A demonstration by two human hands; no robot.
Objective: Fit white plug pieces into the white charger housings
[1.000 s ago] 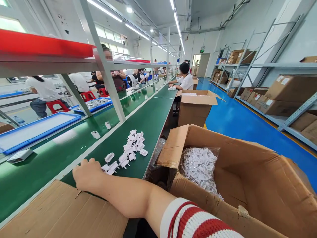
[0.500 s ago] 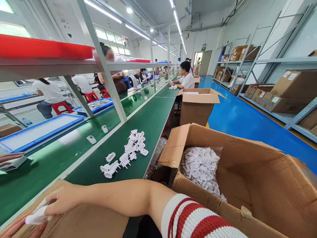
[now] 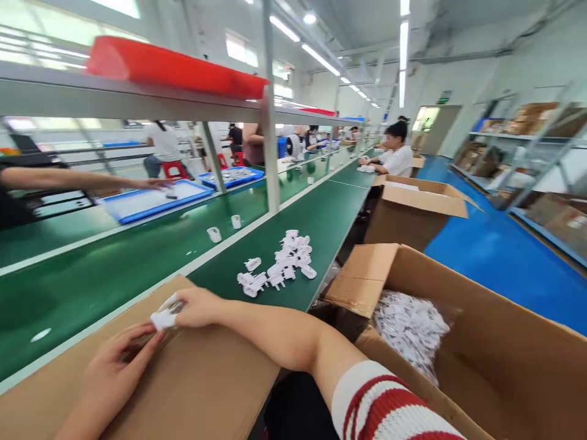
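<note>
Over a brown cardboard sheet (image 3: 192, 379), my right hand (image 3: 199, 307) pinches a small white plastic part (image 3: 164, 319). My left hand (image 3: 117, 360) comes in from the lower left, its thumb and fingertips closed on the near end of the same part. Fingers cover some of it and motion blurs its detail. Beyond my right forearm, a loose pile of white plastic plug-like pieces (image 3: 288, 260), some with prongs, lies on the green bench top (image 3: 330, 214).
Two white pieces (image 3: 214, 234) rest on the green conveyor strip (image 3: 137, 269). At right, an open carton (image 3: 495, 305) holds a clear bag of white parts (image 3: 410, 330). A shelf post (image 3: 271, 153) rises ahead. Across the line, a co-worker's arm (image 3: 82, 178) reaches over a blue-rimmed tray (image 3: 156, 201).
My view has swung left, so the scene shifts right. More of my left hand shows, and the white part stays between both hands. A co-worker's arm now stretches over the tray.
</note>
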